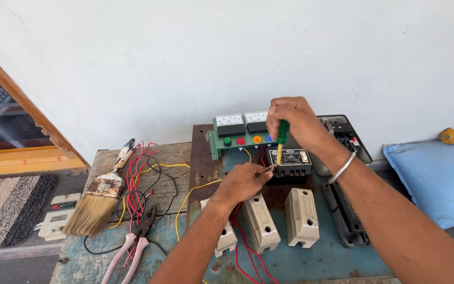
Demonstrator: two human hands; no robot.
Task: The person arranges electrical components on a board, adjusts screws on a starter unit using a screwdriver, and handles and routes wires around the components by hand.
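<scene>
Gripping a slim, light, rigid green-handled screwdriver (281,139) by its handle, the right hand (291,120) points it down at the black terminal block (291,164), where the left hand (244,181) pinches a thin wire.

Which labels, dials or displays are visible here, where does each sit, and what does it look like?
Two meter dials: side by side atop the green panel at the back, pale faces over black bases.
Label: on the black unit under the right hand, a small pale rectangle with dark print.
Switch box: far left below the bench, cream, with a dark strip showing red and green patches.
No screens or packages.
</scene>
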